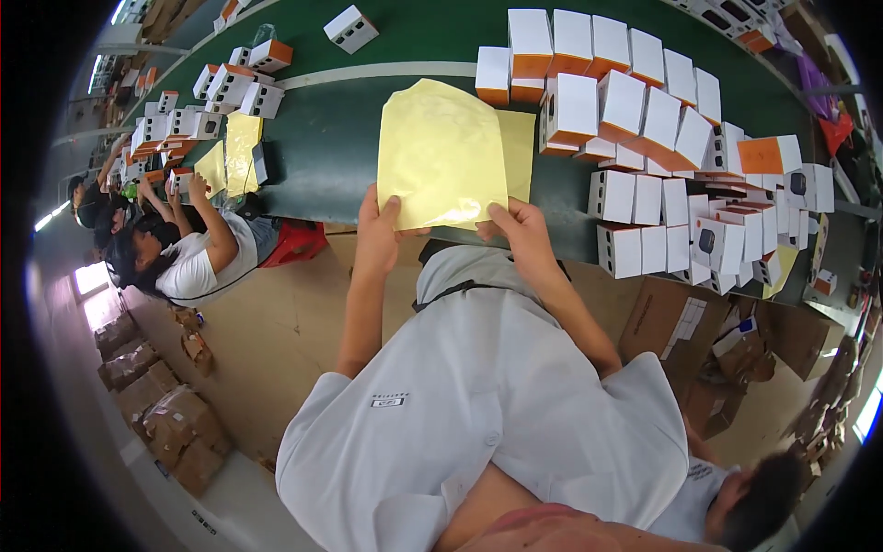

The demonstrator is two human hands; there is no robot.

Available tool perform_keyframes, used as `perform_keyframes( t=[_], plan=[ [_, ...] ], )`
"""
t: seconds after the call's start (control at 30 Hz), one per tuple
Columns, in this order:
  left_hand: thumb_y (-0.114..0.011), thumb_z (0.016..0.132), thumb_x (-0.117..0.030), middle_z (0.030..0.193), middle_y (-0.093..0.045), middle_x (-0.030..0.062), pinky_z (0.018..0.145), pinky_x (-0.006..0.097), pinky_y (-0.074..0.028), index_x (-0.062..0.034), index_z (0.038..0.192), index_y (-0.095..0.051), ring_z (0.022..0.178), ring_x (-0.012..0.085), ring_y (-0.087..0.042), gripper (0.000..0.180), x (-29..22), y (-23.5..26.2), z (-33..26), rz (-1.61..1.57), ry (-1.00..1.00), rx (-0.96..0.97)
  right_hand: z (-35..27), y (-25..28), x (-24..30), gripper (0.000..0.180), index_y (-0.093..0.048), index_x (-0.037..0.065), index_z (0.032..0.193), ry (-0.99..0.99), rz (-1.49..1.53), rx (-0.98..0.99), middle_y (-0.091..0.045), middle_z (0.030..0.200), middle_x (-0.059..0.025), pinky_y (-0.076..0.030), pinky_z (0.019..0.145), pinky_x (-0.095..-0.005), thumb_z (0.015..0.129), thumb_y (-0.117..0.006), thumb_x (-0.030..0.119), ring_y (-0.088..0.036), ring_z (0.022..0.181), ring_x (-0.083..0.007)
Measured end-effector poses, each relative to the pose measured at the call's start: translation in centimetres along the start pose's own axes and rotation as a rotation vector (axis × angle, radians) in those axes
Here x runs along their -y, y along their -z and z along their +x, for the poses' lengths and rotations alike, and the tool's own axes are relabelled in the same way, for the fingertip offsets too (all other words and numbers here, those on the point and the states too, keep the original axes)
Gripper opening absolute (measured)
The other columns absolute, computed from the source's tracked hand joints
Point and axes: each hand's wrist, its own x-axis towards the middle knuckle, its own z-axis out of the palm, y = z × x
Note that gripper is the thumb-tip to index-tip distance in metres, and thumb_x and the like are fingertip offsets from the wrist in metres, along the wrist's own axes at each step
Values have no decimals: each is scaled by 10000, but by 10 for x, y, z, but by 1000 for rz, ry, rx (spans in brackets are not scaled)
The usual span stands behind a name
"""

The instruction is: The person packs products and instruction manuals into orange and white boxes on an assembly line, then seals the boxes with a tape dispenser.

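I hold a yellow glossy sheet (441,152) by its near corners, tilted up over the green table edge. My left hand (379,225) pinches the lower left corner, thumb on top. At the lower right corner my right hand (518,225) is closed the same way, thumb on the front. Behind the sheet, another yellow sheet (520,152) sticks out on the right, mostly hidden. Whether the held piece is a single layer or a bag, I cannot tell.
Several white and orange boxes (660,115) stand in rows and stacks on the green table (317,138) at right. More boxes (230,85) cluster at left, near co-workers (198,244). One box (350,29) lies farther back. Cardboard cartons (676,327) stand below the table at right.
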Motion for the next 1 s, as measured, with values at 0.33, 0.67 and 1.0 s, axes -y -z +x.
perform_keyframes(
  t=[0.33, 0.67, 1.0],
  plan=[
    [-412, 978, -76, 1132, -589, 158, 592, 340, -606, 10, 1286, -387, 890, 234, -667, 321, -9, -4, -7, -29, -35, 10, -8, -6, 23, 183, -639, -58, 1012, 81, 11, 17, -673, 823, -86, -493, 678, -259, 915, -570, 81, -602, 674, -125],
    [-506, 928, -82, 1193, -579, 168, 866, 371, -490, -22, 1369, -347, 1076, 293, -589, 472, 1, -22, 2, 560, -525, -259, -21, 4, 41, 212, -623, -56, 1058, 202, -21, -15, -680, 872, -85, -503, 701, -250, 885, -565, 51, -626, 732, -128],
    [-766, 749, -177, 1004, -693, 167, 829, 360, -520, -64, 1227, -575, 964, 305, -674, 528, -30, -103, -26, 847, -484, 542, -46, 35, 47, 157, -636, -8, 966, 257, -70, -40, -631, 817, -19, -441, 616, -219, 850, -546, 48, -545, 649, -76]
  ],
)
